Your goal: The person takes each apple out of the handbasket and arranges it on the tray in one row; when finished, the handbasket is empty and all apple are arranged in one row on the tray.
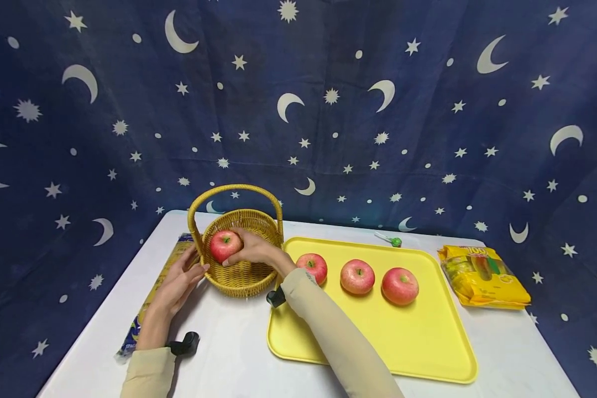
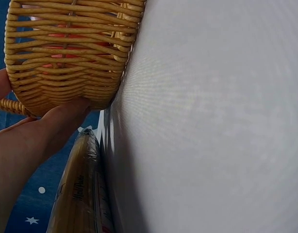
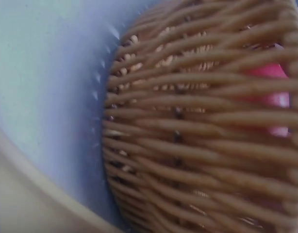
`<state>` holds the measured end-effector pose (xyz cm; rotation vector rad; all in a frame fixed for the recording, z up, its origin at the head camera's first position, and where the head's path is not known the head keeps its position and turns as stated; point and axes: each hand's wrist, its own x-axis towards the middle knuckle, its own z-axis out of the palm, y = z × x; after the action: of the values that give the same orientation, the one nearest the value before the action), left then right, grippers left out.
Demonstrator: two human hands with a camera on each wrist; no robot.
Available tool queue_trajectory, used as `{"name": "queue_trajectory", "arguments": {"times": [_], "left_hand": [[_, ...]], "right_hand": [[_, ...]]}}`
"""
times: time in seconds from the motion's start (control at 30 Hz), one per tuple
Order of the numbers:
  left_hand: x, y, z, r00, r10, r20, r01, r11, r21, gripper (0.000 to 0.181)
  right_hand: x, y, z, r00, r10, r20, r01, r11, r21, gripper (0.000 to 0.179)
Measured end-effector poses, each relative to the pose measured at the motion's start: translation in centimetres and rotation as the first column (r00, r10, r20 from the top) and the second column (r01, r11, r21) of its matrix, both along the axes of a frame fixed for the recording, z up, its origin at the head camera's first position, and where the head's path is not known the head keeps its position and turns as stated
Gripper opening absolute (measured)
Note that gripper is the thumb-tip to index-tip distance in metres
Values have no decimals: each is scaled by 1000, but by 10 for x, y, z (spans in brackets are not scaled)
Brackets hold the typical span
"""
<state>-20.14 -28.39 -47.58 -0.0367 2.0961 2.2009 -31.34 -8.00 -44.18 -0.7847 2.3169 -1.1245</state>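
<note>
A wicker basket (image 1: 244, 282) with a tall arched handle stands on the left part of the white table. My right hand (image 1: 254, 249) reaches over its rim and holds a red apple (image 1: 226, 246), stem up, inside the basket's left side. From the right wrist, the basket's weave (image 3: 197, 126) fills much of the view, with pink apple skin (image 3: 275, 97) showing through the gaps. On the basket's left side, my left hand (image 1: 179, 282) holds the wall near the foot of the handle. The left wrist view has its fingers (image 2: 66, 121) against the wicker.
Three more apples (image 1: 312, 268) (image 1: 357, 276) (image 1: 400, 286) lie in a row on a yellow tray (image 1: 378, 342), under my right forearm's side. A long pasta packet (image 1: 149, 309) lies left of the basket. Behind the tray is a green lollipop (image 1: 395, 241); a yellow snack bag (image 1: 485, 276) sits right.
</note>
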Motion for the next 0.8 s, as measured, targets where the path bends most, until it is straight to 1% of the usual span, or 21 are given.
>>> {"name": "queue_trajectory", "arguments": {"times": [0.17, 0.3, 0.43, 0.6, 0.67, 0.8], "left_hand": [[-1, 2, 0, 1000, -3, 3, 3, 1000, -7, 81], [-1, 2, 1, 1000, -10, 9, 10, 1000, -14, 81], [-1, 0, 2, 1000, 0, 9, 0, 1000, -16, 81], [-1, 0, 2, 1000, -4, 4, 4, 1000, -19, 82], [-1, 1, 2, 1000, -6, 3, 6, 1000, -11, 82], [0, 1, 1, 1000, -5, 7, 5, 1000, -10, 82]], "right_hand": [[3, 0, -4, 1000, -9, -28, 8, 1000, -20, 98], [7, 0, -5, 998, -26, -59, 25, 1000, -15, 93], [11, -3, -5, 995, 8, -96, -7, 1000, 15, 89], [18, -5, -5, 985, 67, -158, -54, 995, 86, 89], [21, -5, -6, 981, 71, -178, -53, 993, 103, 88], [25, -2, -8, 978, 50, -201, -30, 994, 104, 87]]}}
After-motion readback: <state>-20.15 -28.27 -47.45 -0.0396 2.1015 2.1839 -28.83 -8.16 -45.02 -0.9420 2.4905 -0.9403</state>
